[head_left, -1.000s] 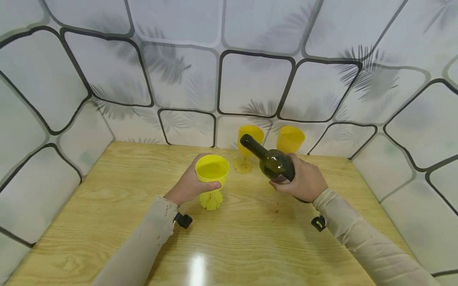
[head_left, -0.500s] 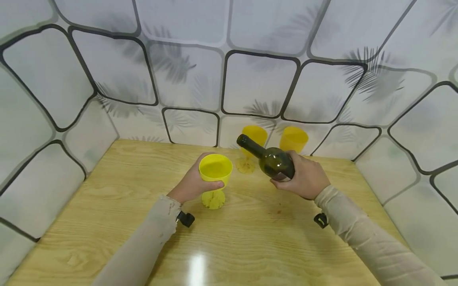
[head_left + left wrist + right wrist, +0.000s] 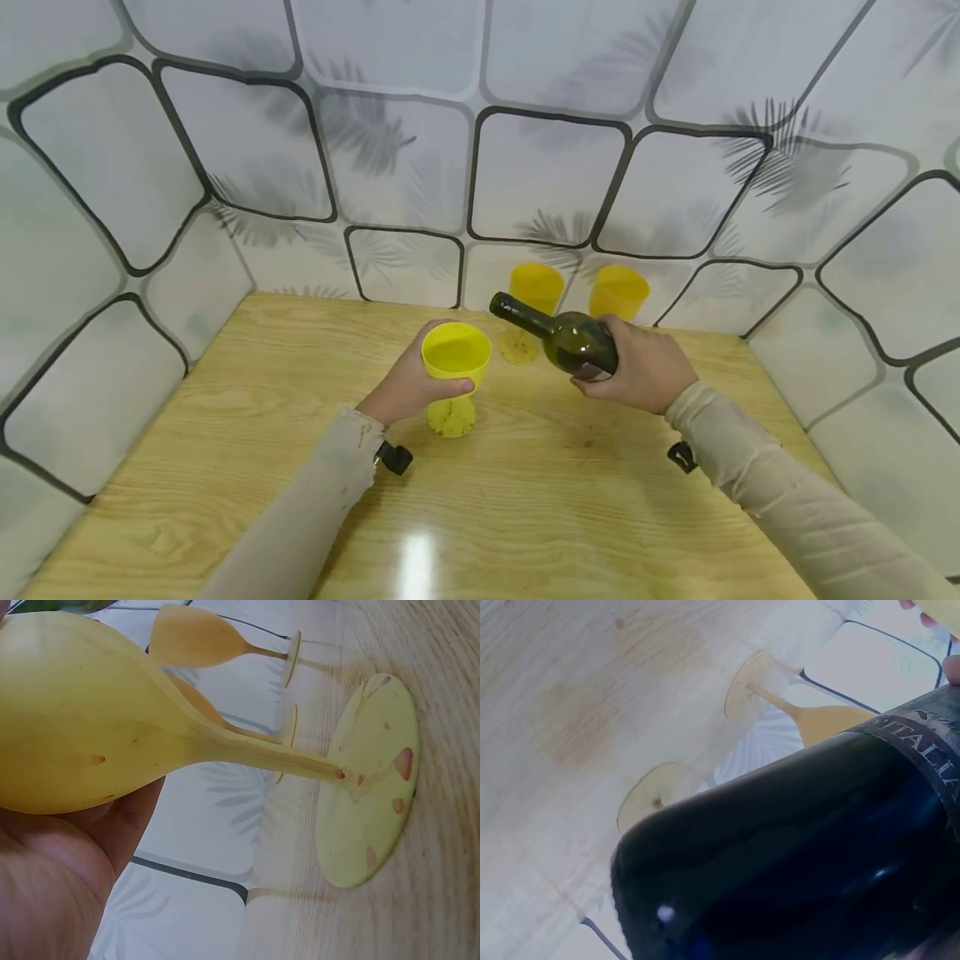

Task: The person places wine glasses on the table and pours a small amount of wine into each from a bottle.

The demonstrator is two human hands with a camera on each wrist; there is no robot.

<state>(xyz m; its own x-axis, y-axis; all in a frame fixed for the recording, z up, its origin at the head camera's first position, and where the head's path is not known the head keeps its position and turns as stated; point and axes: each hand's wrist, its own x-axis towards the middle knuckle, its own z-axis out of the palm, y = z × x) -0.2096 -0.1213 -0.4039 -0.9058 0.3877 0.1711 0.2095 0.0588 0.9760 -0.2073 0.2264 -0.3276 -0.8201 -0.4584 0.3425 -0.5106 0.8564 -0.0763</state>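
Note:
My left hand [image 3: 408, 387] grips the bowl of a yellow wine glass [image 3: 456, 354], thumb across its near side. In the left wrist view, the stem and round foot [image 3: 375, 802] show reddish spots; the foot rests on the table. A dark green wine bottle [image 3: 577, 343] lies tilted in my right hand [image 3: 651, 367]. Its neck points left, and the mouth sits just right of and above the glass rim, apart from it. No liquid is visible leaving the bottle. The right wrist view shows the bottle's base end and a label [image 3: 930, 750] reading "ITALIA".
Two more yellow wine glasses stand at the back: the left one [image 3: 537, 287] partly behind the bottle neck, the right one [image 3: 618, 292] behind the bottle and right hand. Patterned walls [image 3: 405, 267] enclose the back and sides of the wooden table [image 3: 525, 517].
The bottle has tipped further toward level, and its mouth has come left, closer to the held glass. My left hand keeps its grip on the glass. The head view has shifted slightly.

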